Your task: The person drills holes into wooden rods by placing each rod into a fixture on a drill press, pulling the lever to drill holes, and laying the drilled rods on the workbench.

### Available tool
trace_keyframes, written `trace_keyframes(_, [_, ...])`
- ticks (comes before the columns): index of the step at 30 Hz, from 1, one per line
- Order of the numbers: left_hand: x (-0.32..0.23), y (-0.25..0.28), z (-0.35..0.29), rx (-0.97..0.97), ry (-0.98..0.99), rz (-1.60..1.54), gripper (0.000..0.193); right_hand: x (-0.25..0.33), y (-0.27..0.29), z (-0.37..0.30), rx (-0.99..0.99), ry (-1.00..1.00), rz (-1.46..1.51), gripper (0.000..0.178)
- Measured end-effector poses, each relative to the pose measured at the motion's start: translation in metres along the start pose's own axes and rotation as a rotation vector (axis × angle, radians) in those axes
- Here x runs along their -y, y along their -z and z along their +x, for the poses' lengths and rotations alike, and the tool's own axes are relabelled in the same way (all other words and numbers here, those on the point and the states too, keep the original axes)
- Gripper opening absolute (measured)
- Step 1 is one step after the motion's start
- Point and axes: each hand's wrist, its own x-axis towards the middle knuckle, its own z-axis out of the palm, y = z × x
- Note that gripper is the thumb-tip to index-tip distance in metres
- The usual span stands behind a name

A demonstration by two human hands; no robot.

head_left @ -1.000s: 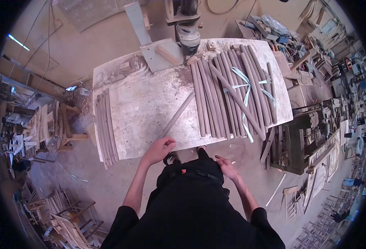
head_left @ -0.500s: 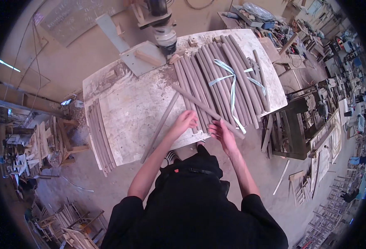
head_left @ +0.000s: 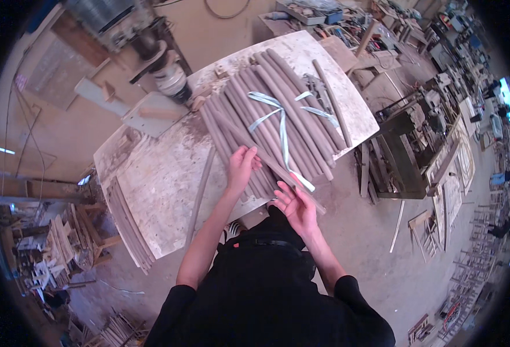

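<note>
A loose brown wooden rod (head_left: 274, 164) lies slantwise over a row of similar rods (head_left: 232, 104) on the worn white table. My left hand (head_left: 243, 168) has its fingers curled against the middle of this loose rod, near its left edge. Close to the rod's near end, my right hand (head_left: 297, 209) is turned partly palm up with its fingers spread. Part of that hand passes behind the rod, so its contact there is partly hidden. Pale green ties (head_left: 282, 136) lie across the rods to the right. Another rod (head_left: 200, 195) slopes down beside my left forearm.
Several rods (head_left: 129, 222) lie along the left end of the table (head_left: 162, 202). A machine (head_left: 171, 81) with a grey board stands at the far left edge. Metal clamp-like hardware (head_left: 314, 85) sits among the rods at right. A dark machine frame (head_left: 402, 162) stands right of the table.
The view has turned, shifting the table leftward. My left hand has come up against the loose rod, which now lies more in line with the others. My right hand has turned more palm up.
</note>
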Motion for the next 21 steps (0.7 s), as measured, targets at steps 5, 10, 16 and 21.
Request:
trace_keyframes(5, [-0.051, -0.024, 0.009, 0.001, -0.103, -0.057, 0.024, 0.069, 0.018, -0.019, 0.129, 0.324, -0.305, 0.054])
trace_keyframes(10, [-0.088, -0.062, 0.02, 0.169, -0.194, 0.135, 0.024, 0.14, -0.026, -0.015, 0.005, -0.034, -1.028, 0.037])
trace_keyframes(16, [-0.106, -0.099, 0.005, 0.314, -0.183, 0.285, 0.029, 0.171, -0.019, 0.032, -0.031, 0.216, -1.158, 0.035])
trace_keyframes(21, [-0.081, -0.05, -0.018, 0.154, -0.13, 0.499, 0.03, 0.2, -0.026, 0.064, -0.093, 0.314, -1.332, 0.029])
